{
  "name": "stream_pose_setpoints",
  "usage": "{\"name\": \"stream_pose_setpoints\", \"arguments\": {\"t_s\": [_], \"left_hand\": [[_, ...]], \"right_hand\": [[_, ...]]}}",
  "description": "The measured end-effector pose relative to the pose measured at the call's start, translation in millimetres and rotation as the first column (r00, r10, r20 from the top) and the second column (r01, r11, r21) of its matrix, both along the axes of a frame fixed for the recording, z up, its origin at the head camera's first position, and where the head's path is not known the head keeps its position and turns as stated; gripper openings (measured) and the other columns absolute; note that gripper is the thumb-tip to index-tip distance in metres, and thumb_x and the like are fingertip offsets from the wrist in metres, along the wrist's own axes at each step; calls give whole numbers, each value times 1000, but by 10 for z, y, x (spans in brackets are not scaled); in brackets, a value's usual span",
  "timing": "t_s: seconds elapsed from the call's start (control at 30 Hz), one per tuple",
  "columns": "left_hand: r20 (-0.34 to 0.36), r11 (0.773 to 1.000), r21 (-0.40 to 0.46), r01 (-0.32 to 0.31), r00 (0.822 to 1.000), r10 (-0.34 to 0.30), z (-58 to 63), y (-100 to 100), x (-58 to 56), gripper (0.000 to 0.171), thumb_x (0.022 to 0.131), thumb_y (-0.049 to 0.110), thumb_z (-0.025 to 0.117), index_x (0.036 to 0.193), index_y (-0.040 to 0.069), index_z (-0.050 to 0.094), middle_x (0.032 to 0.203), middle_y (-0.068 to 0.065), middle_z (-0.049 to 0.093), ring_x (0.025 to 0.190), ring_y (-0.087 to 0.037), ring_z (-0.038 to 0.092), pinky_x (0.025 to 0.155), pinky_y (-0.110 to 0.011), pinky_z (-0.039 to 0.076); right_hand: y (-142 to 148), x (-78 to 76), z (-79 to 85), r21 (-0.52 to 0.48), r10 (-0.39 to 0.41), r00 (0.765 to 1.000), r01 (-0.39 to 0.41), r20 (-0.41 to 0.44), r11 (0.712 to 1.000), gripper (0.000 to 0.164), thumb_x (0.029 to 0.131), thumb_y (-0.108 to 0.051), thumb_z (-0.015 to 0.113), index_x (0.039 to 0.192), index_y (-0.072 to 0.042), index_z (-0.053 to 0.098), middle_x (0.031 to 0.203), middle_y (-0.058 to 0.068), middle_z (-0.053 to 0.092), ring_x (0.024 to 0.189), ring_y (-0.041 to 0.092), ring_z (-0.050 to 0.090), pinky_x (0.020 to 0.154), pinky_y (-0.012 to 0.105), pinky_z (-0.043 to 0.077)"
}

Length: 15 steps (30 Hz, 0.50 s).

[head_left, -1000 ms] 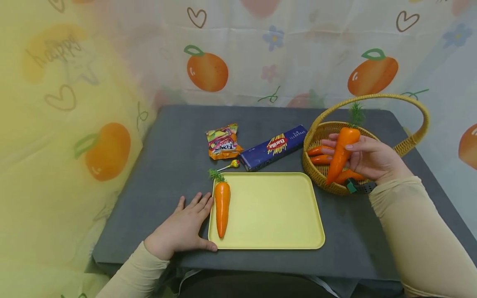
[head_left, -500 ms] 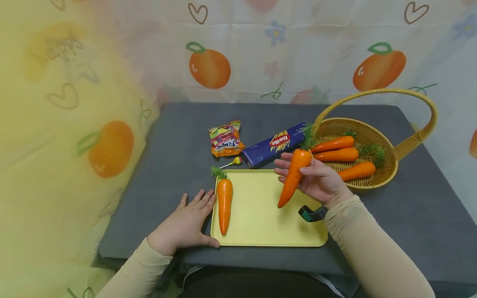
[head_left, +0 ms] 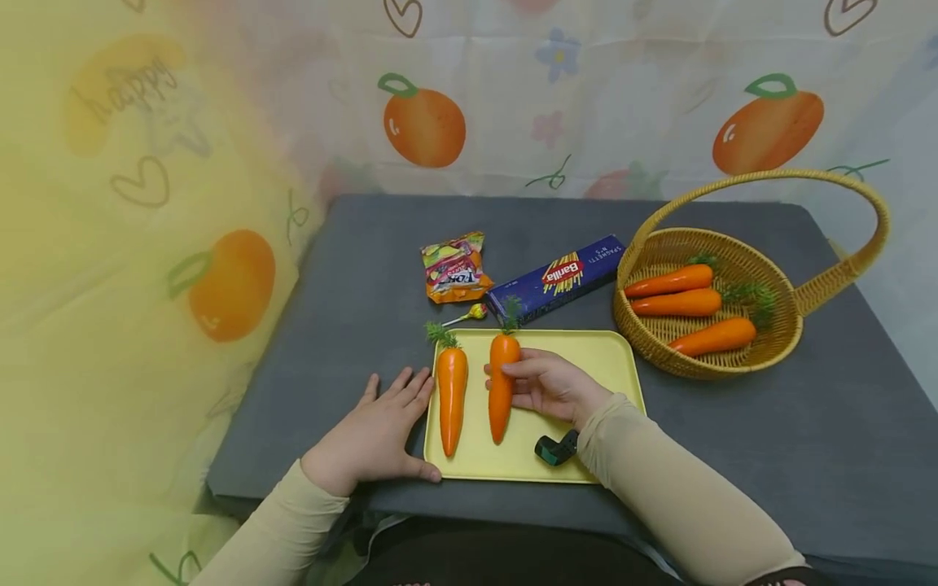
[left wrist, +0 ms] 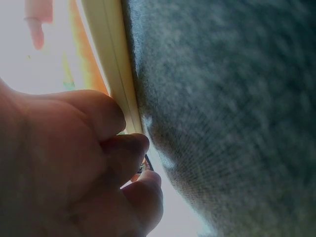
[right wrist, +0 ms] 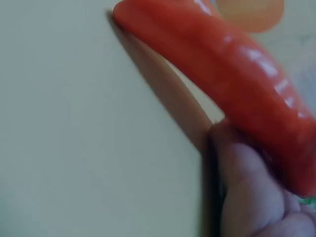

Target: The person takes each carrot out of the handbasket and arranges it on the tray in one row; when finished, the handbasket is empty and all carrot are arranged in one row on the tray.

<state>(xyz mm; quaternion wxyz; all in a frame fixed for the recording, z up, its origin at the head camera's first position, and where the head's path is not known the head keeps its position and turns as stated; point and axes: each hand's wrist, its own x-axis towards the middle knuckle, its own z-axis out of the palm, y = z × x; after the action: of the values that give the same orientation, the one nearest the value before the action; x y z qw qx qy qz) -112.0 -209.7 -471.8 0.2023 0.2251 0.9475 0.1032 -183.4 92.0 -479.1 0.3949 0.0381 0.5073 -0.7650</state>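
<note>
My right hand [head_left: 553, 387] grips an orange carrot [head_left: 502, 391] with a green top, over the yellow tray [head_left: 542, 464]. In the right wrist view the carrot [right wrist: 222, 59] lies close to the tray, with its shadow or reflection beside it. A second carrot [head_left: 452, 399] lies along the tray's left side. Spread out flat, my left hand [head_left: 374, 431] rests on the table with its fingertips against the tray's left edge. In the left wrist view those fingers [left wrist: 106, 111] touch the tray's rim [left wrist: 116, 54].
A wicker basket [head_left: 787, 350] with a tall handle stands at the right, holding several carrots [head_left: 677, 303]. Behind the tray lie a blue spaghetti box [head_left: 557, 277], a colourful candy bag [head_left: 456, 268] and a lollipop [head_left: 476, 311]. A patterned curtain [head_left: 498, 146] hangs behind the grey table [head_left: 381, 268].
My right hand has carried the carrot left from the basket to over the tray, beside the other carrot, lowering it. The left hand has stayed at the tray's edge.
</note>
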Motion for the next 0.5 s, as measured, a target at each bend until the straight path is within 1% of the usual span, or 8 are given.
{"name": "stream_pose_setpoints", "arguments": {"t_s": [0.03,0.1,0.13,0.2,0.3,0.4,0.43,0.5], "left_hand": [[1,1000,2,0,1000,0,1,5,-4,139,76,83,84,176,8,24,185,-11,16,172,-42,13,130,-81,6],[4,1000,4,-1,1000,1,4,10,-9,140,75,84,84,176,7,24,185,-12,16,172,-42,12,130,-81,6],[5,1000,3,-3,1000,3,0,10,-13,141,75,84,84,176,7,24,185,-12,16,172,-42,12,130,-81,6],[8,1000,0,-10,1000,10,-7,8,-17,141,74,85,84,176,7,25,185,-12,17,172,-42,13,129,-81,6],[11,1000,-4,-11,1000,11,-10,5,-23,142,74,85,84,176,6,25,185,-13,17,172,-42,12,129,-81,5],[15,1000,0,-10,1000,10,-13,1,-25,142,74,84,85,176,6,25,185,-13,17,172,-42,12,129,-81,4],[16,1000,1,-8,1000,8,-15,-1,-27,142,74,85,84,176,6,25,185,-13,17,172,-42,12,129,-82,4],[17,1000,4,-5,1000,5,-17,-2,-34,141,75,85,84,176,6,25,185,-13,17,172,-42,11,129,-82,3]], "right_hand": [[-15,14,7,32,3,1000,-3,-3,999,59,115,-8,52,170,3,34,142,13,69,114,20,75,117,47,55],[-29,31,37,82,16,1000,-15,-12,996,62,115,-9,53,172,1,32,151,18,64,116,20,74,121,49,51],[-31,37,53,103,20,1000,-19,-12,994,63,115,-10,54,173,0,30,157,20,60,119,21,73,124,51,47],[-26,58,102,144,23,1000,-23,1,989,66,114,-13,56,174,-4,30,169,23,49,126,26,73,128,56,41],[53,77,229,190,45,999,-41,-17,981,67,114,-15,58,174,-6,31,173,23,43,137,36,68,128,57,40],[273,43,464,229,89,991,-64,-99,971,67,115,-18,57,175,-5,30,175,23,41,145,40,63,125,56,44],[385,15,564,239,98,985,-62,-142,969,66,116,-20,56,175,-5,29,175,23,41,145,39,63,124,54,47],[657,-66,786,253,97,969,-37,-227,967,65,117,-23,54,174,-5,29,173,20,46,142,34,65,119,48,53]]}}
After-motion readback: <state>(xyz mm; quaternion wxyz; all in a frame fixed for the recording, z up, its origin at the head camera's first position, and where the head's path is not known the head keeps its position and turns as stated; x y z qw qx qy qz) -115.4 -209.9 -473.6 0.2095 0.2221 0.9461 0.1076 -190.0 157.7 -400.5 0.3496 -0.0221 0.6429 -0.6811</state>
